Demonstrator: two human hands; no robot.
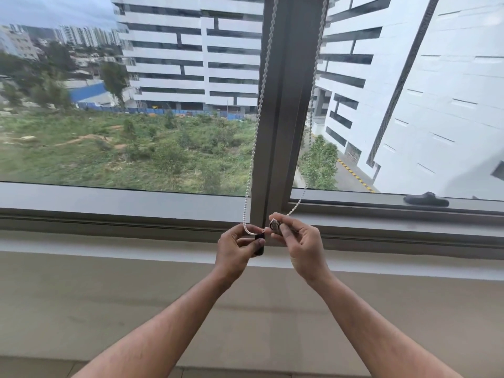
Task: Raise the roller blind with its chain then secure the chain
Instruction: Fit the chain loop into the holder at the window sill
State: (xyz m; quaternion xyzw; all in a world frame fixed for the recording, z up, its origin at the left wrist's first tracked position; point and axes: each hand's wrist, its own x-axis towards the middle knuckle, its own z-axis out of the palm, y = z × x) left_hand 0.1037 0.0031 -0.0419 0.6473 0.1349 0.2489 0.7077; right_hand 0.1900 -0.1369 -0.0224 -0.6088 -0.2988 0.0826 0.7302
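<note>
A white bead chain (259, 105) hangs as a loop in two strands in front of the grey window mullion (278, 132). The blind itself is out of view above the frame. My left hand (237, 248) pinches the left strand's lower end together with a small dark chain holder (260, 245) at the sill. My right hand (298, 241) holds the right strand's lower end with a small brownish piece (275, 224) between thumb and fingers. The two hands are close together, just below the mullion's foot.
A grey window frame and sill (122, 203) run across the view. A black window handle (426, 199) lies on the right frame rail. Below the sill is a beige wall (109, 309). Buildings and greenery show through the glass.
</note>
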